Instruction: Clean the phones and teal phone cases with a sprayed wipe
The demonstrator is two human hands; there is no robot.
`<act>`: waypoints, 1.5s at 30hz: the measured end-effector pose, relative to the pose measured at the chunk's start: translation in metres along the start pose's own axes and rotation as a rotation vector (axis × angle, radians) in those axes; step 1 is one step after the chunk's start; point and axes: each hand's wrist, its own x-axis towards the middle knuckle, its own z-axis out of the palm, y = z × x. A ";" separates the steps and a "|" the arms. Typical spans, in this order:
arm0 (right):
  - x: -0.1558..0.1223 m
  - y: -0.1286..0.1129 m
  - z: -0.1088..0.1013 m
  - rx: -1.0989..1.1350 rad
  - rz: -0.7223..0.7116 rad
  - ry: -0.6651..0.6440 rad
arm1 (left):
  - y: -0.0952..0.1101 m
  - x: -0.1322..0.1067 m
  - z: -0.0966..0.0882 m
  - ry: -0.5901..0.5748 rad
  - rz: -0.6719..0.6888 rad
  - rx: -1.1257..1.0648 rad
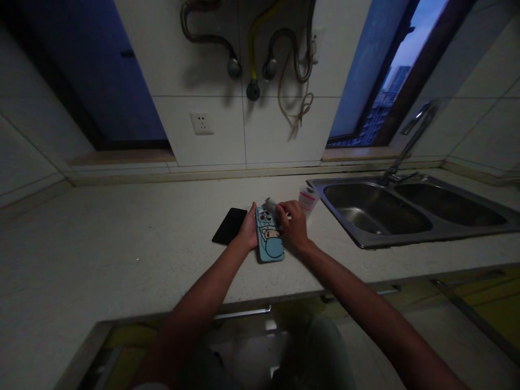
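Note:
A phone in a light blue cartoon case (271, 248) lies back side up on the counter, its camera lenses at the far end. My left hand (248, 228) grips its left edge, with the thumb side along the case. At the top right corner of the phone, my right hand (294, 223) is closed on a small grey cloth (269, 205) that lies over the edge near the lenses. A flat black tablet-like slab (229, 226) rests just left of my left hand and is partly covered by it. Behind my right hand stands a clear plastic cup (309, 199) with red print.
A double steel sink (357, 238) with a tall faucet (414, 135) is set into the counter (162, 260) at the right. Pipes (284, 35) and a socket (201, 123) are on the tiled wall. Drawer handles (244, 313) line the front below the counter edge.

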 end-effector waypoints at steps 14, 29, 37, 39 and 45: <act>-0.006 -0.001 0.007 0.106 -0.295 -0.298 | -0.011 0.005 -0.012 0.024 -0.008 0.071; -0.009 -0.007 -0.009 -0.078 -0.261 -0.209 | 0.004 0.001 -0.006 -0.069 0.077 0.018; -0.008 -0.002 -0.011 -0.017 -0.036 -0.079 | -0.003 0.003 -0.007 -0.069 0.072 0.069; -0.006 0.000 -0.011 -0.015 -0.047 -0.023 | -0.005 0.002 -0.006 -0.071 0.059 0.081; 0.006 -0.001 -0.007 -0.010 -0.112 -0.077 | -0.012 0.003 -0.007 -0.095 0.049 0.096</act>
